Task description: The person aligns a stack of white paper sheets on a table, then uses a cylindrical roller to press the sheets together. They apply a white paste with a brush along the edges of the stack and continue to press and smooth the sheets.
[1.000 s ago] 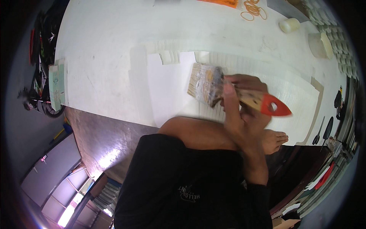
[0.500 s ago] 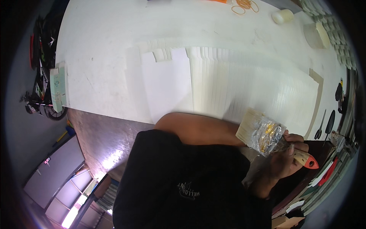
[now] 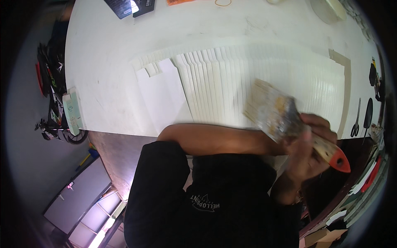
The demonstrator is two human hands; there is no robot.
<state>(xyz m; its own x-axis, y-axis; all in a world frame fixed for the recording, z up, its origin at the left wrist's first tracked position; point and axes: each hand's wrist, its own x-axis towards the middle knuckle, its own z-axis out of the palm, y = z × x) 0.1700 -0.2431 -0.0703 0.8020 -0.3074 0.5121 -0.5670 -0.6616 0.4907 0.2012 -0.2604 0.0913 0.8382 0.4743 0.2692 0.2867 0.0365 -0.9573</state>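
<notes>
My right hand is closed around the handle of a wide paintbrush. Pale bristles point to the upper left, and clear plastic wrap covers the ferrule; the handle end is red with a hole. The brush is blurred and hangs over the near right part of a fanned row of white paper blanks with notched top edges. I cannot tell whether the bristles touch them. My left forearm lies across the table's front edge, reaching right toward the brush. My left hand is hidden or merges with the right there.
Brown tape edges the row's right side. Farther right lie scissors and a black-handled pointed tool. A whitish tub, an orange packet and dark phone-like items are at the far side. A pale green box stands left.
The brush has swung up and slightly left, farther over the paper blanks, with my right hand around its handle. My view has shifted, bringing dark items at the far edge into sight.
</notes>
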